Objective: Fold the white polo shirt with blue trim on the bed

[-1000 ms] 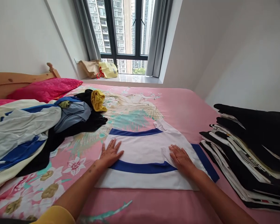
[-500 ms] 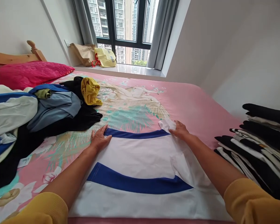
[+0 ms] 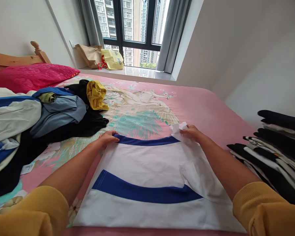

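Observation:
A white garment with blue bands (image 3: pixel 147 164) lies spread on the bed in front of me, its near edge close to the bed's front. My left hand (image 3: pixel 108 137) pinches its far left corner, at the end of the far blue band. At the far right corner my right hand (image 3: pixel 192 132) grips the white cloth, and a small crumpled white flap (image 3: pixel 179 128) sticks out beside the fingers. A second blue band (image 3: pixel 147 194) curves across the nearer part. Another small white fold lies on the right side of the garment.
To the left is a heap of loose clothes (image 3: pixel 61 111) with a bunched yellow one (image 3: pixel 97 95) on top. Folded clothes (image 3: pixel 280 154) are stacked at the right. A red pillow (image 3: pixel 34 75) lies behind the heap; bags (image 3: pixel 111 59) rest on the windowsill.
My left hand has gone from lying flat on the corner to pinching it. The right hand has closed on its corner, and the garment's far edge appears slightly lifted.

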`<action>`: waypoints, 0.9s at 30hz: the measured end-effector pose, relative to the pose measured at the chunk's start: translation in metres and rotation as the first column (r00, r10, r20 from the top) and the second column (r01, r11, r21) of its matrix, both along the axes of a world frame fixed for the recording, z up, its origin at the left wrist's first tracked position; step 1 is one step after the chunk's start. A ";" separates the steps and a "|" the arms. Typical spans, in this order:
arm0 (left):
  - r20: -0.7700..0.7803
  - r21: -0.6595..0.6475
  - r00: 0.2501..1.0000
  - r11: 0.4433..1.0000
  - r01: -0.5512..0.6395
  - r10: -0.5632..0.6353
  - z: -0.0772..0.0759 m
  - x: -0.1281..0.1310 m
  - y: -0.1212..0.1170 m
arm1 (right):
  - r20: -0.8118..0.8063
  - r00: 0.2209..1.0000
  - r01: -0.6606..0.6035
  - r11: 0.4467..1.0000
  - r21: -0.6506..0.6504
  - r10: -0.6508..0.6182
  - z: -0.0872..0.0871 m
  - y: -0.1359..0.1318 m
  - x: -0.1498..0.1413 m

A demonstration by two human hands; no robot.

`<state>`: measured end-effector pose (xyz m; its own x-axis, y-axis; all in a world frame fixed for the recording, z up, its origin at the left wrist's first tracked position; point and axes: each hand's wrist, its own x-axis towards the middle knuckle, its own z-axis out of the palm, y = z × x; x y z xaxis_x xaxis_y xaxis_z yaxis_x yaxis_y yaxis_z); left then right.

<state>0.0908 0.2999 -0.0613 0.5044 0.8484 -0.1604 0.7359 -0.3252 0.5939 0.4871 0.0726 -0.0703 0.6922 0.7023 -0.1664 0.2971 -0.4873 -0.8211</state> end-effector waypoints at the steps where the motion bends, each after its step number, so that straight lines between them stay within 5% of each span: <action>1: 0.040 -0.037 0.999 0.999 0.011 -0.009 0.005 -0.003 -0.003 | -0.020 1.000 0.002 1.000 0.030 -0.002 0.008 -0.007 -0.003; 6: 0.314 -0.172 0.948 0.980 0.100 -0.041 0.030 -0.028 -0.035 | -0.148 0.988 -0.007 0.980 0.198 0.037 0.051 -0.061 -0.024; 11: 0.159 0.118 0.970 0.979 0.169 -0.186 0.046 -0.068 -0.085 | 0.050 0.999 -0.027 0.957 0.290 0.012 0.068 -0.134 -0.058; 14: 0.007 0.287 0.955 0.916 0.281 -0.295 0.035 -0.094 -0.113 | 0.187 0.981 -0.086 0.984 0.157 0.056 0.050 -0.178 -0.079; 20: -0.052 0.295 0.906 0.860 0.416 -0.421 0.001 -0.121 -0.140 | 0.371 0.919 -0.159 0.987 0.035 0.135 -0.013 -0.224 -0.104; 27: -0.123 0.415 0.907 0.809 0.416 -0.404 0.007 -0.119 -0.150 | 0.650 0.713 -0.271 0.958 -0.089 0.262 -0.013 -0.231 -0.116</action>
